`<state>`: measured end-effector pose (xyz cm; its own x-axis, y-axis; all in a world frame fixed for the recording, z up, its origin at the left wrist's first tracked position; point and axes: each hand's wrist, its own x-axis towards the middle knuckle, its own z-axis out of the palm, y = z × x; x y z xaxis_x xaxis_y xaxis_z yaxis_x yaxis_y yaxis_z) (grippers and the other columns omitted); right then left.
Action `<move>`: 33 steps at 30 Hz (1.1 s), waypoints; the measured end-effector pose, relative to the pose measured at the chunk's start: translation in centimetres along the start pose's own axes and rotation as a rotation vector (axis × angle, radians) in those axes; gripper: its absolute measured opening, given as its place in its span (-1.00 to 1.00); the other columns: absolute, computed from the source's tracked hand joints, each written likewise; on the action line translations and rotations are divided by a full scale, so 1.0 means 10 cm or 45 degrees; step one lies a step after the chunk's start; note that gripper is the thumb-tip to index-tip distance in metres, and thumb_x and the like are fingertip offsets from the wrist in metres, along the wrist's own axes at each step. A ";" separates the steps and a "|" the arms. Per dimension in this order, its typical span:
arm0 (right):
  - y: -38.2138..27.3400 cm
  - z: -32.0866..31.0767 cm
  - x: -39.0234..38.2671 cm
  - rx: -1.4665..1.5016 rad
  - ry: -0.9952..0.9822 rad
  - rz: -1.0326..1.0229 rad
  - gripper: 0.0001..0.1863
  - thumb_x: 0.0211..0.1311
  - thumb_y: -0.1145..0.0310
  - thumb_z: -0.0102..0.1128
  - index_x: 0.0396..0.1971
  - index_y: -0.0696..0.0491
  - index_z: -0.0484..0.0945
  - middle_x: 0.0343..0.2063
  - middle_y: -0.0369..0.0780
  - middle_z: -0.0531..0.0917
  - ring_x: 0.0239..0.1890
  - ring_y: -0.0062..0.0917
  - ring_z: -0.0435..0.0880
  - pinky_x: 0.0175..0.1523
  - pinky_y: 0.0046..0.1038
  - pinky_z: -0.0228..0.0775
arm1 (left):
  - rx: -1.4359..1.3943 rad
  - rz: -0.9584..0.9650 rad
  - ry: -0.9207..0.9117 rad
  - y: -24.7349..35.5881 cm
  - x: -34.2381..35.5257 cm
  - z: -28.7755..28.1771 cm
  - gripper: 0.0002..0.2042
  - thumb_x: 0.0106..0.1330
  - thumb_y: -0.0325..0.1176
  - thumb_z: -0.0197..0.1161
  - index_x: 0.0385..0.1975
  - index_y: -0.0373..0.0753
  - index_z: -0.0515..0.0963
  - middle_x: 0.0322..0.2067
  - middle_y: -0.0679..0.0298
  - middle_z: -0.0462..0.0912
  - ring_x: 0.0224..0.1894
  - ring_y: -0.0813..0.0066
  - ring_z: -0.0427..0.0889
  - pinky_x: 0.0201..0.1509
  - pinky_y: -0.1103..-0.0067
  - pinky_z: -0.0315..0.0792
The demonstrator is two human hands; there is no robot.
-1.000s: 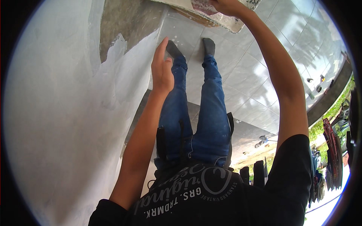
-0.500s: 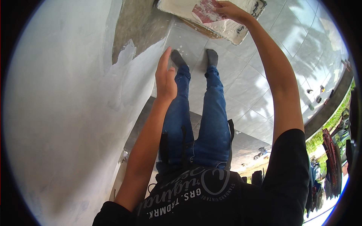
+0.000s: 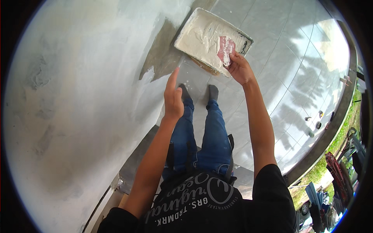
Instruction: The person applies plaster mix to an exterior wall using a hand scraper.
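My right hand (image 3: 241,70) grips a flat reddish putty spreader (image 3: 226,47), its face smeared with white. The spreader is over the right part of a shallow rectangular tray (image 3: 201,61), above or against the filling; which of the two I cannot tell. Thick off-white putty (image 3: 199,34) covers much of the tray's inside. My left hand (image 3: 173,100) holds nothing, its fingers stretched forward and the thumb apart. It is beside the whitish wall (image 3: 89,97), near a bare grey-brown patch (image 3: 163,52) with a ragged edge.
Under the tray shows a brownish support (image 3: 205,67). My socked feet (image 3: 213,92) stand on grey floor tiles (image 3: 268,58) just behind it. Several small objects (image 3: 318,125) lie at the right by the floor's edge, with grass (image 3: 324,159) and piled items beyond.
The tray and wall patch appear lower in view. My right hand has drawn back with the spreader to the tray's right, nearer side. My left hand stays stretched out by the wall.
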<state>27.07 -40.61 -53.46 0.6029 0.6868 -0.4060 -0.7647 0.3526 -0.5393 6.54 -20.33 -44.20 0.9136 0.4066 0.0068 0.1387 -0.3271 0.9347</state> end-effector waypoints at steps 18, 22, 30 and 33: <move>-0.90 2.67 -1.49 -0.082 -0.407 -0.422 -0.60 0.46 0.55 0.07 0.25 0.21 0.43 0.04 -0.14 0.68 0.00 -0.46 0.73 0.09 -0.36 0.66 | 0.089 0.720 0.483 2.40 -0.07 -0.86 -0.30 0.26 -0.31 -0.20 0.43 -0.55 0.19 0.44 -0.18 0.28 0.53 -0.04 0.21 0.60 0.23 0.02; -0.81 3.23 -1.75 -0.055 -0.538 -0.449 -0.62 0.44 0.56 0.12 0.21 0.21 0.45 0.00 -0.14 0.70 -0.06 -0.46 0.76 0.04 -0.35 0.69 | 0.167 0.858 0.615 2.69 -0.30 -1.29 -0.26 0.18 -0.34 -0.18 0.43 -0.55 0.19 0.44 -0.21 0.28 0.52 -0.08 0.21 0.60 0.21 0.04; -0.54 4.14 -1.95 -0.164 -0.818 -0.464 -0.63 0.42 0.51 0.13 0.18 0.23 0.45 -0.09 -0.14 0.70 -0.18 -0.46 0.76 -0.18 -0.40 0.73 | 0.334 1.202 0.841 3.02 -0.78 -2.19 -0.31 0.31 -0.26 -0.19 0.43 -0.54 0.19 0.42 -0.23 0.30 0.49 -0.10 0.27 0.57 0.18 0.12; -0.47 4.54 -2.06 -0.175 -0.887 -0.491 -0.63 0.42 0.51 0.13 0.18 0.24 0.45 -0.10 -0.13 0.70 -0.22 -0.47 0.77 -0.24 -0.44 0.76 | 0.414 1.316 0.952 3.20 -1.02 -2.57 -0.31 0.34 -0.23 -0.19 0.44 -0.54 0.19 0.40 -0.24 0.33 0.48 -0.10 0.30 0.55 0.18 0.15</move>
<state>7.90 -27.55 -9.08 0.5040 0.7870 0.3557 -0.4697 0.5954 -0.6518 -8.21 -13.04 -5.25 0.2367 0.1829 0.9542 -0.3114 -0.9161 0.2528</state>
